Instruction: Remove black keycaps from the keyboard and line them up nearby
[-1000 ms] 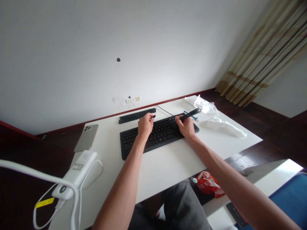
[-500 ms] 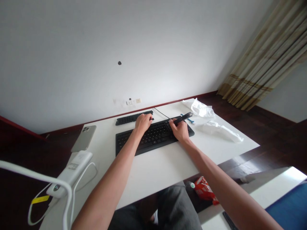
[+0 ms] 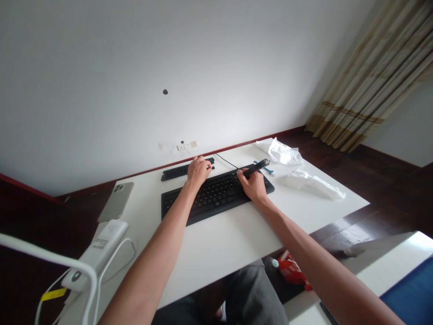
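Observation:
A black keyboard [image 3: 219,194] lies across the white table, its cable running off toward the back edge. Behind it is a row of loose black keycaps [image 3: 176,172]. My left hand [image 3: 199,170] is over the gap between the two, its fingers pinched on a small black keycap [image 3: 212,168]. On the keyboard's right end rests my right hand [image 3: 253,181], wrapped round a black pen-like tool [image 3: 256,167] whose metal tip points up and to the right.
Crumpled white plastic [image 3: 284,152] and a clear bag [image 3: 313,184] lie at the right, near a blue tool [image 3: 269,170]. At the left are a phone [image 3: 117,201] and a white power device [image 3: 98,253] with a cable. A beige curtain hangs at the far right.
My left hand has moved slightly back and left, toward the keycap row. My right hand stays at the keyboard's right end. The view has shifted a little.

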The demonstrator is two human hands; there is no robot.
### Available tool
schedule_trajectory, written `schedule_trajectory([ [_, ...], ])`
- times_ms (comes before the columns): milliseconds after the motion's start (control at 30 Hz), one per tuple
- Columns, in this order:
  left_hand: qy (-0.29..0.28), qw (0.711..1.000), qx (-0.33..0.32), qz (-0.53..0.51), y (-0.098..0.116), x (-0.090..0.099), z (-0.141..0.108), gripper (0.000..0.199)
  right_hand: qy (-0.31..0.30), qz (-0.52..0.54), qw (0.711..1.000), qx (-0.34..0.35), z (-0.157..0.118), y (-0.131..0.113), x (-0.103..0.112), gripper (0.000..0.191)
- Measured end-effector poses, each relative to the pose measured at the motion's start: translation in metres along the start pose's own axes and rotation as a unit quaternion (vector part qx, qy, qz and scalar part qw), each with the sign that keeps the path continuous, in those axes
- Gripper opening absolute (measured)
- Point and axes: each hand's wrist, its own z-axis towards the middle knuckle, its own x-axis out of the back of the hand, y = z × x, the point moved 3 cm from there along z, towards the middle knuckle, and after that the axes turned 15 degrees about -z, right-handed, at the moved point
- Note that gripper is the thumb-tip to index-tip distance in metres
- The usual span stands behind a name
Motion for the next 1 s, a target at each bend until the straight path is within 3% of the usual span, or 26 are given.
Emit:
schedule_trajectory([
  [667, 0.021, 1.0, 0.02, 0.011, -0.002, 0.002, 0.007, 0.007, -0.001, 0.006, 1.0, 0.003, -0.001, -0.001, 0.0, 0.043],
  [833, 0.034, 0.998, 0.011, -0.049, 0.025, 0.011, -0.009, 0.015, 0.001, 0.008, 1.0, -0.005, 0.0, 0.0, 0.0, 0.043],
  [1000, 0.012, 0.993, -0.05, -0.106, 0.064, 0.012, -0.058, 0.02, 0.02, 0.005, 1.0, -0.017, 0.0, 0.003, 0.0, 0.042],
])
